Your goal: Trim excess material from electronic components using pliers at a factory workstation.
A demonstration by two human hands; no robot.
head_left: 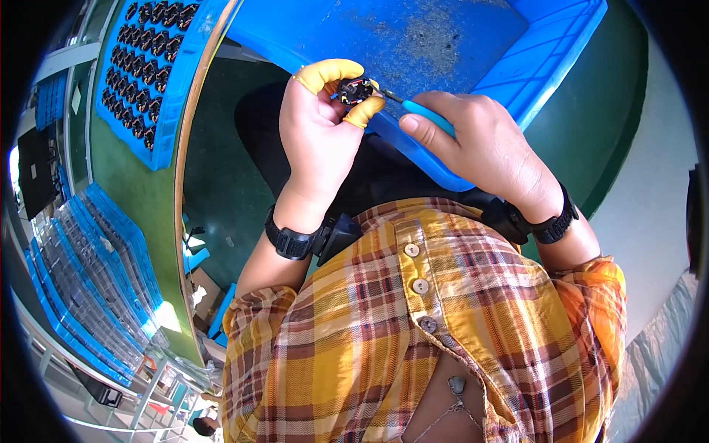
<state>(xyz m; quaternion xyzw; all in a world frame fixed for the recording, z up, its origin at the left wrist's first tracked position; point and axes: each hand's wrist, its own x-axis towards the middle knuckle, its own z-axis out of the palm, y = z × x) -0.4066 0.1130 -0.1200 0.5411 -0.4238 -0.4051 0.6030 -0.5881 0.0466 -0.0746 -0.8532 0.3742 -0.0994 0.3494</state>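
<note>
My left hand (319, 133) wears yellow finger covers on its thumb and a finger. Between those two it pinches a small round black part (355, 91), which has a ring shape with light and reddish bits inside. My right hand (484, 140) is closed around a blue-handled tool (428, 117) with a thin dark metal tip. That tip reaches the right side of the round part, close to the covered fingertip. The tool's exact kind is hidden by my palm. Both hands are above the near edge of a blue plastic bin (325, 31), with small grey scraps scattered inside.
On the green table (140, 188) to the left lies a blue tray (164, 153) with rows of similar black parts. Nearer along that table stand stacked clear and blue trays (92, 273). The table's brown edge runs beside my left arm. A person's head (204, 426) shows at lower left.
</note>
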